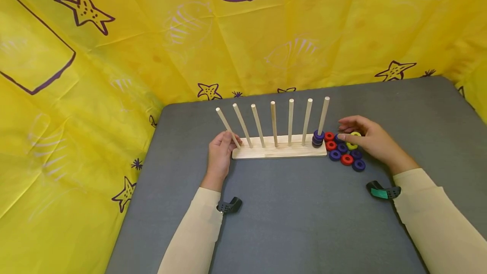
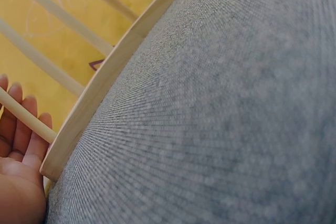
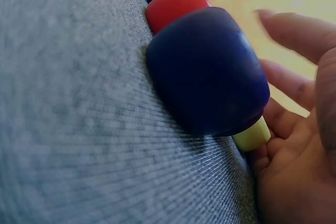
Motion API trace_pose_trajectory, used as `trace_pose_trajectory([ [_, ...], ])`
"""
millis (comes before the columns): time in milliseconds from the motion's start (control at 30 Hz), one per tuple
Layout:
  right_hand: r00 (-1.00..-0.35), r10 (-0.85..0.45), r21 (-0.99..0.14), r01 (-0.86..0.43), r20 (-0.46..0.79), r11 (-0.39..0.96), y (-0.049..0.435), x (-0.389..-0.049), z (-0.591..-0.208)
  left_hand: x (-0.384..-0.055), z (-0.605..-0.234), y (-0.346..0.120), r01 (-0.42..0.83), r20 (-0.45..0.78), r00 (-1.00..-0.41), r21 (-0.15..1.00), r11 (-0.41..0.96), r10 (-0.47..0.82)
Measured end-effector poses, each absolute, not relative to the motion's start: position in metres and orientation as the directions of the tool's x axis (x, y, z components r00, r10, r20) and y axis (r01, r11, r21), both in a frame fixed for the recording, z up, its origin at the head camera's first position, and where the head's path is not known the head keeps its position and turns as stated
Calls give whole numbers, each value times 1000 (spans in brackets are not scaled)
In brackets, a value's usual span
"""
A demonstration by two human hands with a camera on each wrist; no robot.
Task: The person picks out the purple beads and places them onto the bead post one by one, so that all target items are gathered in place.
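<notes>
A pale wooden peg rack (image 1: 279,151) with several upright pegs stands on the table. My left hand (image 1: 221,151) is at its left end, thumb and fingers around the lower part of the leftmost peg (image 2: 26,114). Dark blue rings (image 1: 318,138) are stacked low on the rightmost peg. Just right of the rack lies a cluster of rings: red rings (image 1: 346,159), blue rings (image 1: 358,165) and yellow rings (image 1: 356,134). Over the back of this cluster, my right hand (image 1: 370,141) has thumb and fingers apart, beside a yellow ring (image 3: 253,136) in the right wrist view.
A grey cloth-covered table (image 1: 289,215) lies under everything. Behind and to the left hangs a yellow sheet (image 1: 243,41) with purple starfish and fish drawings. Dark wrist straps (image 1: 229,205) sit on both sleeves.
</notes>
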State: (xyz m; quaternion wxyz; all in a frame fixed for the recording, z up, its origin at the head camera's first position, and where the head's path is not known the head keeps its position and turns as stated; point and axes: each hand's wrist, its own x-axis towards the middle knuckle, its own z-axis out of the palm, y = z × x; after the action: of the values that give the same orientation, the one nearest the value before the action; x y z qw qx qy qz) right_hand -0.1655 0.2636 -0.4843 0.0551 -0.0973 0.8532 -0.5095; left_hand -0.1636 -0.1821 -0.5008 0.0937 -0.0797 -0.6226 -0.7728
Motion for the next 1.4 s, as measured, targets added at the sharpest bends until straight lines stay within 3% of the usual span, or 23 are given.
trace_pose_trajectory([
  [567, -984, -178, -793, -94, -19, 602, 259, -168, -487, -163, -500, -182, 234, 230, -972, 953, -194, -42],
  [1067, -978, -210, -779, -146, 18, 610, 256, -169, -488, -162, -499, -182, 247, 243, -969, 950, -191, -45],
  [1400, -984, -160, -783, -157, 74, 602, 257, -166, -489, -163, -500, -181, 243, 239, -970, 950, -197, -43],
])
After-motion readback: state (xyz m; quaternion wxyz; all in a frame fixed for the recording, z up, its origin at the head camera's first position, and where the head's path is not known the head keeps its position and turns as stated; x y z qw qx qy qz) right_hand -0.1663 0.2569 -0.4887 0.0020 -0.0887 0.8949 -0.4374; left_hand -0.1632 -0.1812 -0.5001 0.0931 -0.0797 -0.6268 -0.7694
